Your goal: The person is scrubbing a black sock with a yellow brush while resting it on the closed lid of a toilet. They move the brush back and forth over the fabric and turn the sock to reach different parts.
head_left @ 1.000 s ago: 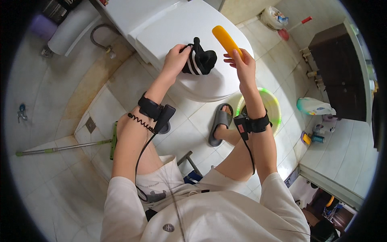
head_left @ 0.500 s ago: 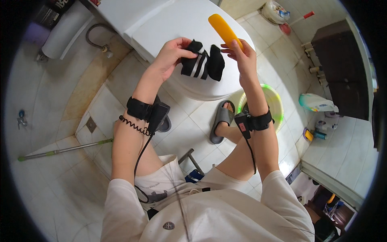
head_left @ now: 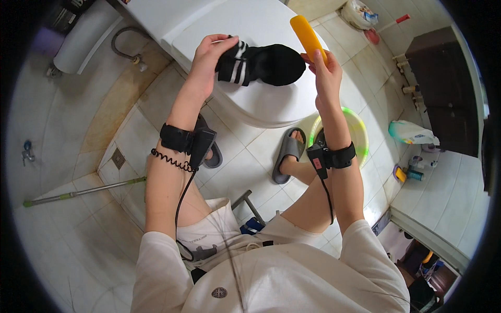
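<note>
My left hand (head_left: pixel 204 58) is closed on the striped cuff of a black sock (head_left: pixel 279 65) with white bands. The sock stretches out to the right over the white toilet lid (head_left: pixel 255 104). In my right hand (head_left: pixel 327 78) is a flat yellow oblong bar with a rounded end (head_left: pixel 306 36), tilted up and to the left. Its kind does not show from this side. My right fingertips are at the sock's far right end; whether they touch it, I cannot tell.
A pale basin with a yellow-green rim (head_left: pixel 360 133) stands on the floor under my right forearm. A green-and-grey pole (head_left: pixel 86 195) lies at the left. On the right are a dark cabinet (head_left: pixel 443 88) and a white-and-green bag (head_left: pixel 409 133).
The bunched sock has spread out to the right into a longer shape. My left hand has moved slightly left and up, my right hand slightly right with the yellow bar.
</note>
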Demonstrator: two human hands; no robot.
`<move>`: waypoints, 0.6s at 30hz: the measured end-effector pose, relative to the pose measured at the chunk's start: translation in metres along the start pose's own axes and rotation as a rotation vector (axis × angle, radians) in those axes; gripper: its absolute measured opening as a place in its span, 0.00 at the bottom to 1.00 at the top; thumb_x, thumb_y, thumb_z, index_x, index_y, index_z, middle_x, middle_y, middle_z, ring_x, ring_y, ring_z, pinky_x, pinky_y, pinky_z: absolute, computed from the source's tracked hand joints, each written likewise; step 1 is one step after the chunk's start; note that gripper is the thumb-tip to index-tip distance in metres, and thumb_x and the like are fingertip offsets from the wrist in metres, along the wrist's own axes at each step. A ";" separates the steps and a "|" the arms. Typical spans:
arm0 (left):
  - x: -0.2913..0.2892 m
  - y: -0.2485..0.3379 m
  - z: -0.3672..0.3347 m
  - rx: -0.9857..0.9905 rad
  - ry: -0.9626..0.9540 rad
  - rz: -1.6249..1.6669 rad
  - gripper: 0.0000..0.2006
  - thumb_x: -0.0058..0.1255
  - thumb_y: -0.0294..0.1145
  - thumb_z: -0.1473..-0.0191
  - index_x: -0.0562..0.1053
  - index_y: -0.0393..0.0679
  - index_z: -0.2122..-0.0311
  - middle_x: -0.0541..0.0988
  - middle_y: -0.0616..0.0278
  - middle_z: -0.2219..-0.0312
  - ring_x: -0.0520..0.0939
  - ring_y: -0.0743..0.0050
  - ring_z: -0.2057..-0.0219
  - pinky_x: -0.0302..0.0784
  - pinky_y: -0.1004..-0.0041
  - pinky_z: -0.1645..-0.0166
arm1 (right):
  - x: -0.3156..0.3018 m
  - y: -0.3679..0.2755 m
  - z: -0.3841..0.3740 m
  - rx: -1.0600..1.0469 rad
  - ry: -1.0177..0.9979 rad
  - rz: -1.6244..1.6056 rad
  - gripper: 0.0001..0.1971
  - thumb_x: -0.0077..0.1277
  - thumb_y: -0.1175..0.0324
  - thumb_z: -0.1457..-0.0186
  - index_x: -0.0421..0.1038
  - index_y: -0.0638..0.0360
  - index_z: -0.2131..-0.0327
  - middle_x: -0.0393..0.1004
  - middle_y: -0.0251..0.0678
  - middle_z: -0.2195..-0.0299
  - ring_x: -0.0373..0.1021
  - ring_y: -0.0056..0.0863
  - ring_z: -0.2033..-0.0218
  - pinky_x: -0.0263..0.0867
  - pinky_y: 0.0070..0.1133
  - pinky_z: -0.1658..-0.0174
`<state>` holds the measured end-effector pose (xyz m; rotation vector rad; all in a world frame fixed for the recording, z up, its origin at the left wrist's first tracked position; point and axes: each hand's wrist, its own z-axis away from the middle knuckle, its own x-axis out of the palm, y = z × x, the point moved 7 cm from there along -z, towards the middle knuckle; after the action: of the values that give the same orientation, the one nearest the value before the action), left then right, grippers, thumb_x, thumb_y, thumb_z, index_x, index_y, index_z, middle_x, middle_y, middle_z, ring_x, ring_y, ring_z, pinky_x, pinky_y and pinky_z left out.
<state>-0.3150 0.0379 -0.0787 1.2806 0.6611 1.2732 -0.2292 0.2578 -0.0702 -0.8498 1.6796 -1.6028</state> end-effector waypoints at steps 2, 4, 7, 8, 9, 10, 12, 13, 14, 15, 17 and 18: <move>-0.012 -0.010 -0.006 0.035 0.076 -0.224 0.23 0.54 0.42 0.60 0.64 0.41 0.60 0.70 0.61 0.65 0.69 0.74 0.62 0.62 0.76 0.56 | -0.004 -0.003 -0.002 -0.077 0.046 0.137 0.12 0.40 0.66 0.47 0.65 0.66 0.65 0.73 0.36 0.74 0.68 0.21 0.71 0.59 0.17 0.67; -0.023 -0.003 -0.003 0.173 0.226 -0.724 0.26 0.55 0.44 0.61 0.64 0.39 0.59 0.70 0.58 0.64 0.71 0.71 0.61 0.64 0.74 0.57 | -0.002 -0.021 0.005 -0.231 0.102 0.297 0.10 0.41 0.67 0.48 0.66 0.64 0.66 0.73 0.37 0.75 0.68 0.24 0.73 0.60 0.19 0.68; -0.021 -0.005 -0.005 0.179 0.189 -0.950 0.26 0.54 0.43 0.61 0.63 0.38 0.58 0.70 0.55 0.63 0.71 0.69 0.60 0.65 0.74 0.57 | 0.009 -0.039 0.019 -0.431 0.125 0.597 0.08 0.44 0.70 0.51 0.67 0.61 0.68 0.72 0.40 0.77 0.68 0.30 0.76 0.61 0.22 0.70; -0.021 -0.006 -0.005 0.138 0.179 -0.990 0.25 0.54 0.40 0.60 0.63 0.37 0.58 0.70 0.54 0.64 0.71 0.69 0.61 0.65 0.74 0.57 | 0.016 -0.041 0.023 -0.475 0.089 0.730 0.07 0.45 0.71 0.53 0.67 0.60 0.68 0.71 0.41 0.78 0.68 0.34 0.77 0.61 0.24 0.71; -0.022 -0.007 -0.005 0.138 0.176 -0.992 0.25 0.54 0.40 0.60 0.63 0.37 0.58 0.70 0.54 0.64 0.71 0.69 0.61 0.65 0.74 0.57 | 0.026 -0.041 0.028 -0.631 0.065 0.813 0.08 0.47 0.72 0.56 0.68 0.59 0.69 0.69 0.40 0.80 0.67 0.38 0.78 0.61 0.27 0.72; -0.027 -0.008 -0.006 0.154 0.204 -0.889 0.23 0.52 0.36 0.58 0.63 0.37 0.58 0.71 0.55 0.64 0.72 0.70 0.61 0.66 0.74 0.58 | 0.033 -0.024 0.027 -0.579 -0.033 0.840 0.08 0.48 0.72 0.57 0.68 0.58 0.69 0.70 0.38 0.78 0.67 0.35 0.75 0.61 0.28 0.70; -0.030 -0.009 -0.006 0.168 0.227 -0.786 0.20 0.50 0.32 0.57 0.63 0.37 0.58 0.71 0.56 0.64 0.72 0.70 0.62 0.66 0.74 0.58 | 0.049 -0.012 0.038 -0.713 -0.089 0.940 0.10 0.48 0.71 0.57 0.68 0.57 0.67 0.70 0.35 0.73 0.67 0.32 0.68 0.60 0.27 0.66; -0.032 -0.016 -0.007 0.097 0.200 -0.456 0.19 0.48 0.29 0.56 0.63 0.37 0.57 0.71 0.57 0.65 0.72 0.71 0.63 0.67 0.75 0.59 | 0.053 -0.005 0.041 -0.710 -0.157 1.013 0.15 0.48 0.70 0.57 0.66 0.56 0.62 0.68 0.34 0.65 0.62 0.31 0.60 0.58 0.26 0.61; -0.030 -0.021 -0.006 0.026 0.172 -0.127 0.17 0.46 0.26 0.55 0.63 0.37 0.57 0.71 0.58 0.65 0.73 0.72 0.64 0.67 0.75 0.60 | 0.055 -0.006 0.043 -0.710 -0.155 1.013 0.15 0.48 0.70 0.57 0.66 0.56 0.62 0.68 0.34 0.65 0.62 0.31 0.60 0.58 0.26 0.61; -0.026 -0.018 -0.005 0.028 0.122 0.039 0.16 0.44 0.24 0.53 0.62 0.38 0.56 0.71 0.58 0.65 0.73 0.74 0.64 0.68 0.75 0.59 | 0.058 -0.007 0.045 -0.723 -0.168 1.021 0.17 0.48 0.70 0.56 0.64 0.56 0.59 0.67 0.35 0.63 0.61 0.32 0.59 0.57 0.26 0.59; -0.023 -0.017 -0.003 -0.009 0.045 0.184 0.15 0.43 0.25 0.52 0.62 0.37 0.56 0.71 0.59 0.64 0.73 0.73 0.63 0.68 0.74 0.57 | 0.064 -0.007 0.047 -0.712 -0.254 1.016 0.22 0.46 0.69 0.55 0.59 0.56 0.53 0.63 0.37 0.59 0.58 0.33 0.56 0.54 0.27 0.56; -0.019 -0.018 -0.002 -0.048 -0.029 0.330 0.15 0.42 0.25 0.51 0.62 0.37 0.57 0.71 0.59 0.64 0.73 0.73 0.62 0.68 0.73 0.56 | 0.065 -0.004 0.047 -0.708 -0.252 1.016 0.22 0.46 0.69 0.55 0.59 0.56 0.53 0.63 0.37 0.59 0.58 0.33 0.56 0.54 0.27 0.56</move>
<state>-0.3164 0.0242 -0.1013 1.4051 0.4057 1.5241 -0.2283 0.1778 -0.0695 -0.3305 2.0009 -0.2092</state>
